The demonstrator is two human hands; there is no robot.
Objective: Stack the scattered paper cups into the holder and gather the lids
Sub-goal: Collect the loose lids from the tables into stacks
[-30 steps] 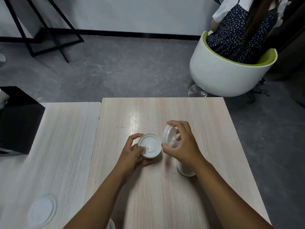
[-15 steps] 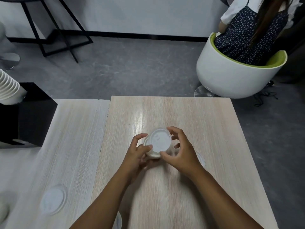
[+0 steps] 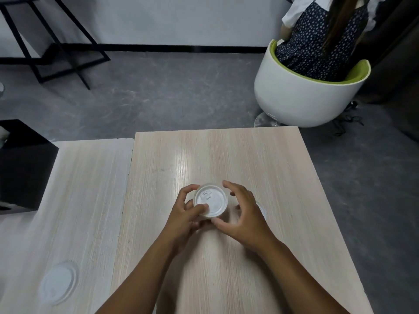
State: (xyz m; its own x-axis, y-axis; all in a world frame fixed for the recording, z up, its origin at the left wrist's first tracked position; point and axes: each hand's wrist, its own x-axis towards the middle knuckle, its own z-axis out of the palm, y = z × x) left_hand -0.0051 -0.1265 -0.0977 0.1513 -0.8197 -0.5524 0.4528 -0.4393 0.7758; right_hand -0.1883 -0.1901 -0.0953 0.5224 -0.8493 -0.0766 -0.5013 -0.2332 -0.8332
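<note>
A small stack of white plastic lids stands in the middle of the light wooden table. My left hand grips the stack from the left, thumb on the top lid and forefinger curved round its far rim. My right hand arches beside the stack on the right; its thumb tip reaches the near edge and its fingers stand a little off the rim. Another lid lies flat on the table, mostly hidden behind my right hand. One more lid lies on the paler left table. No cup shows clearly.
A black box stands at the left table's far end, with something white at its edge. Beyond the table are grey floor, a black metal frame and a white-and-green tub chair with a person seated.
My right hand brought the lid it held upright down flat onto the lid in my left hand, and its fingers have since loosened. The camera has shifted slightly.
</note>
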